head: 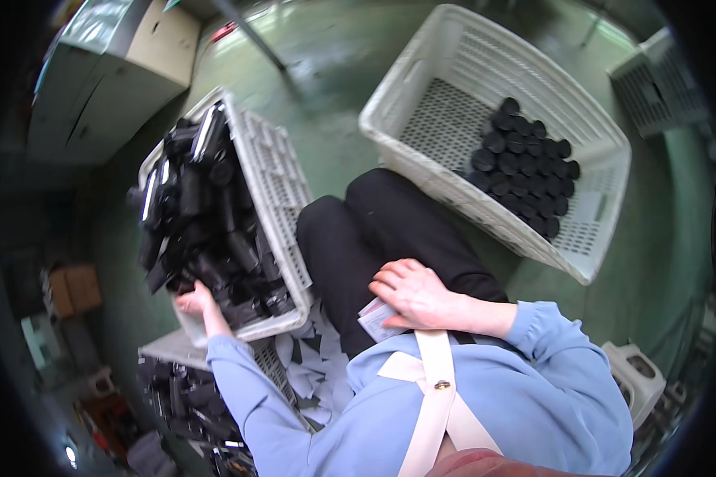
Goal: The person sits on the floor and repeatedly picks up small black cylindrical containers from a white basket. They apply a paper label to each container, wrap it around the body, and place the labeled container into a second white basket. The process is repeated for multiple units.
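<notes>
My left hand [197, 301] reaches over the lower rim of a white plastic crate [280, 238], touching the dark pieces at its near end; its fingertips are partly hidden, so a hold cannot be told. Many black cylindrical parts [194, 191], some with shiny surfaces, lie heaped in this crate. On my lap, my right hand [410, 292] rests over a small stack of printed papers or labels [379, 319], with its thumb at their edge. At the upper right, another white crate [489, 220] holds black cylinders [522, 170] standing close together in rows, their round ends up.
Below the left crate sits another crate [185, 349] of black parts. Pale paper scraps [319, 369] lie beside it. A cabinet [119, 83] stands at the upper left, a cardboard box [74, 290] at the far left, and a white plastic stool [635, 378] at the right.
</notes>
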